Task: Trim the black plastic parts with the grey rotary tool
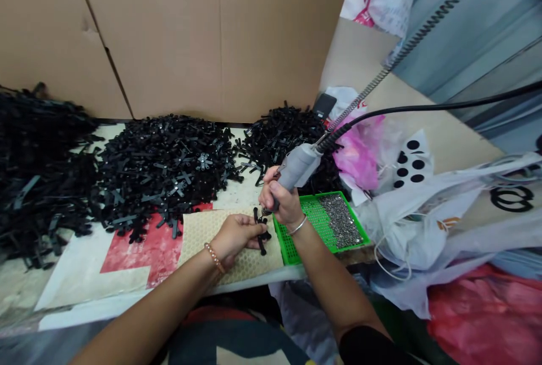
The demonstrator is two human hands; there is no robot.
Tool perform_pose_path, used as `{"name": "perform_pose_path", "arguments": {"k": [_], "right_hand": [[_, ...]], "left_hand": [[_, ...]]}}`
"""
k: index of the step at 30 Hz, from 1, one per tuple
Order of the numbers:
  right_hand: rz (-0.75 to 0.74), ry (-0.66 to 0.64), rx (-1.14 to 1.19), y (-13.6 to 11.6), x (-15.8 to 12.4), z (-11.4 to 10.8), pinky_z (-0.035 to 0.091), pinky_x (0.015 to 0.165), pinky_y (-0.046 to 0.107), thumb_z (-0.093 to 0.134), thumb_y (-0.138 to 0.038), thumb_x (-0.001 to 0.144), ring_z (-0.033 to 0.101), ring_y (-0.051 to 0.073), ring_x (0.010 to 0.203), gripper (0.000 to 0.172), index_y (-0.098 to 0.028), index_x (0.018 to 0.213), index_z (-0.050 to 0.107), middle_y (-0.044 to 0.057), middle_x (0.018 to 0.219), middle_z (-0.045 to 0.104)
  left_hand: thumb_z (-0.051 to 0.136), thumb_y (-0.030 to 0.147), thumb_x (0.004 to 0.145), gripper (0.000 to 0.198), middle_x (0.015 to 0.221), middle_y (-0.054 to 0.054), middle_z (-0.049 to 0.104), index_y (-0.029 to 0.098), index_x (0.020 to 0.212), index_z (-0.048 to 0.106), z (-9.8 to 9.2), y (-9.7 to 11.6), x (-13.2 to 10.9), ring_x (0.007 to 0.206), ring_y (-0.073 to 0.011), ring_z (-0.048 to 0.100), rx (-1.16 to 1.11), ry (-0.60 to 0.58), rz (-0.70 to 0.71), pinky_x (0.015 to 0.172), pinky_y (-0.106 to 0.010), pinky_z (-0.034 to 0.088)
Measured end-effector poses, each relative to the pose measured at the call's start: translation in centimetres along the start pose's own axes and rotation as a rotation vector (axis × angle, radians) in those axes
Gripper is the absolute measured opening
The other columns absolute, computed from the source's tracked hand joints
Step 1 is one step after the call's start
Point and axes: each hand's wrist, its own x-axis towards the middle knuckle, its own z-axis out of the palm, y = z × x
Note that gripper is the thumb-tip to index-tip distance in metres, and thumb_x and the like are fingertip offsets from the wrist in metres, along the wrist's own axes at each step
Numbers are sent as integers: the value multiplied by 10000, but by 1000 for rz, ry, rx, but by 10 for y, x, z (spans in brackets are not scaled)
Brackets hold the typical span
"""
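Observation:
My left hand (pixel 235 237) pinches a small black bracket with several arms (pixel 261 232) over a tan textured mat (pixel 207 224). Wrapped round a grey electric screwdriver (pixel 298 166) is my right hand (pixel 281 200). The screwdriver slants down to the left, its tip close above the black bracket; whether they touch I cannot tell. Just right of my right hand lies a green perforated tray (pixel 311 221), with many small silver screws (pixel 342 221) gathered in its right part.
Heaps of black parts (pixel 165 167) line the back and left of the table, against a cardboard wall (pixel 169 32). A coiled cord and a black cable (pixel 423 108) run from the screwdriver to the upper right. Plastic bags (pixel 359 150) crowd the right side.

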Motion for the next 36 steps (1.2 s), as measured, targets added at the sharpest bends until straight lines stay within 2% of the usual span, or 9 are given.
{"name": "perform_pose_path", "arguments": {"k": [7,13,16,19,22,24,27,30,36], "right_hand": [[37,20,-19,2,0,0,332,404,218,679,-495,788,324,102,348,367,-212,887,466,-101,441,416],[6,-13,10,8,-1,-1,345,405,203,652,-444,831,340,96,355,303,-207,918,483,-101,457,428],[-52,3,-6,1,-2,3,350,417,204,625,-392,856,366,101,380,261,-194,984,512,-92,479,442],[-174,109,-34,-19,-8,1,364,435,209,611,-334,860,376,105,405,240,-192,1037,532,-84,499,445],[-299,289,-127,-42,-24,-16,369,441,210,609,-306,854,373,108,412,202,-204,1013,537,-79,502,444],[-318,399,-193,-50,-40,-32,370,438,209,619,-306,857,381,110,417,189,-203,993,540,-75,505,450],[-274,522,-263,-48,-64,-56,372,435,208,647,-321,859,395,112,422,204,-196,984,546,-73,505,451],[-250,570,-306,-38,-80,-68,374,433,208,658,-349,865,400,112,419,233,-194,994,542,-74,505,455],[-234,542,-313,-30,-90,-69,363,424,201,650,-359,883,400,113,419,226,-208,1008,537,-77,512,458]], "left_hand": [[909,228,567,413,614,-30,616,113,579,512,-1,0,-1,543,-138,614,-4,-20,17,486,-201,527],[885,217,580,386,605,-28,611,117,587,511,-2,-2,0,571,-146,619,35,-10,32,485,-196,523],[877,209,583,357,632,-40,630,110,624,536,-3,-1,-1,596,-147,620,47,-6,33,489,-190,520],[855,198,614,320,650,-46,641,105,638,550,-3,1,-2,596,-142,614,48,-38,29,499,-196,527],[796,146,683,234,663,-49,647,96,665,569,-3,2,-4,591,-133,610,65,-32,31,499,-188,525],[748,105,728,166,690,-59,657,86,698,586,-3,3,-5,611,-136,619,80,-20,25,514,-191,535],[688,63,781,121,714,-77,667,77,707,593,-2,6,-6,625,-141,630,88,-11,-6,529,-199,547],[636,27,822,151,697,-76,665,79,689,588,0,9,-9,616,-134,631,87,6,-19,520,-182,540],[610,22,856,147,722,-84,673,67,716,604,-1,10,-10,634,-132,640,114,12,-13,547,-174,555]]}}
